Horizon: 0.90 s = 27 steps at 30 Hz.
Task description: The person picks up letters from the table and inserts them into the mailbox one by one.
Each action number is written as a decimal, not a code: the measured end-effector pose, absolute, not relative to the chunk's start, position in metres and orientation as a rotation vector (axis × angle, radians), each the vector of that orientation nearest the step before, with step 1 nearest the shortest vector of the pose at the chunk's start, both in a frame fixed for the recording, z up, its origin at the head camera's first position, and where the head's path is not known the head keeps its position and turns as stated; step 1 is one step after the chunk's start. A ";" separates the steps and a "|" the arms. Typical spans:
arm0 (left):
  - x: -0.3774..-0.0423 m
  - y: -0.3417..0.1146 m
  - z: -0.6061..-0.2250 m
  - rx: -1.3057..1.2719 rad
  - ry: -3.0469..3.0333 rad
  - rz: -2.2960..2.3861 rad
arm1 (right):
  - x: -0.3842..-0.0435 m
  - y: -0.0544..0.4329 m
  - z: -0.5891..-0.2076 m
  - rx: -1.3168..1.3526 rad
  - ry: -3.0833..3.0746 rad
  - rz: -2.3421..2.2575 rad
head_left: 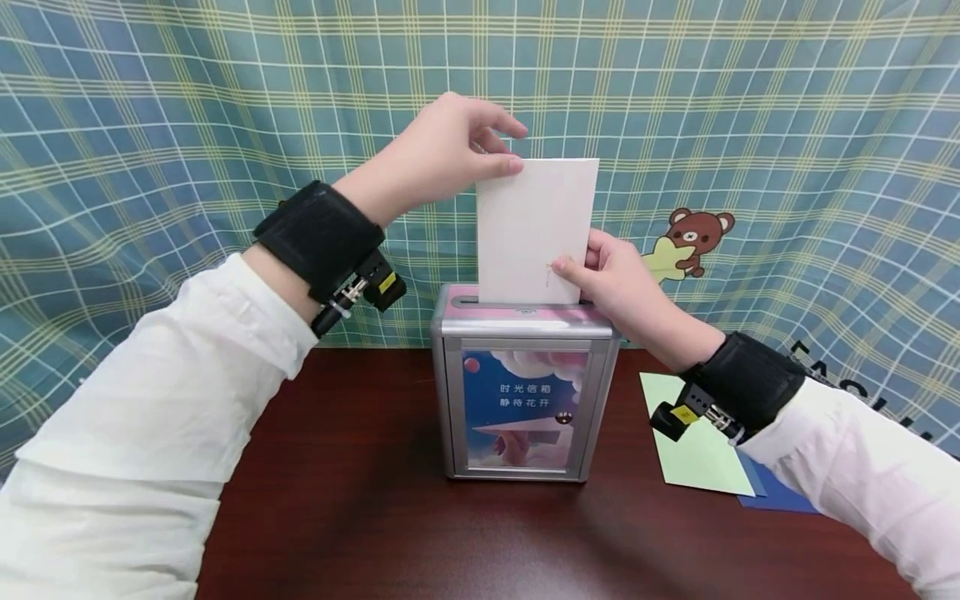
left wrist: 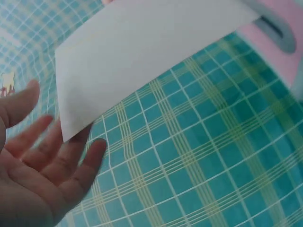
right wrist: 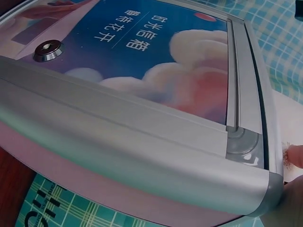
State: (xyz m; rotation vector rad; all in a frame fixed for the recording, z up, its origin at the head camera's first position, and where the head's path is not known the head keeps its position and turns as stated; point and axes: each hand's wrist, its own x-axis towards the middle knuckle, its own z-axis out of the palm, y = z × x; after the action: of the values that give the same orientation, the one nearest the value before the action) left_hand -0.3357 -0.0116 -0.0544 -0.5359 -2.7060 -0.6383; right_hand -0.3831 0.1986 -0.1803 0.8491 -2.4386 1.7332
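Note:
A white envelope (head_left: pixel 534 221) stands upright with its lower edge in the slot (head_left: pixel 467 301) on top of a silver and pink letter box (head_left: pixel 525 417). My right hand (head_left: pixel 618 279) pinches its right edge low down, thumb in front, just above the box. At the top left corner is my left hand (head_left: pixel 461 146); its thumb overlaps that corner in the head view. The left wrist view shows the left fingers (left wrist: pixel 71 161) spread behind the envelope, the thumb standing off from it. In the right wrist view, the box front (right wrist: pixel 142 71) hides most of the right hand.
Light green paper (head_left: pixel 708 450) and blue paper (head_left: pixel 783 497) lie on the dark wooden table (head_left: pixel 345 500), right of the box. Behind hangs a plaid cloth (head_left: pixel 315 100) with a printed bear (head_left: pixel 693 237). The box front has a round lock (right wrist: pixel 48 49).

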 end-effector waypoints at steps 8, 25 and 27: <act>-0.336 -0.002 -0.050 -0.628 -2.643 -0.435 | -0.380 0.200 -0.173 0.876 -2.469 1.671; -0.345 -0.002 -0.078 -0.669 -2.652 -0.508 | -0.373 0.207 -0.085 1.143 -2.405 0.399; -0.346 -0.003 -0.082 -0.678 -2.662 -0.511 | -0.372 0.204 -0.084 1.161 -2.439 0.343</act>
State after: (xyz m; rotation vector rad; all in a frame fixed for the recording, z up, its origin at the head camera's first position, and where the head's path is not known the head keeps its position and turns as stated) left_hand -0.3461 -0.0030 -0.0816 -0.6784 -2.6619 -0.5107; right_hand -0.3723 0.2043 -0.0843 1.1611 -2.4393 0.3430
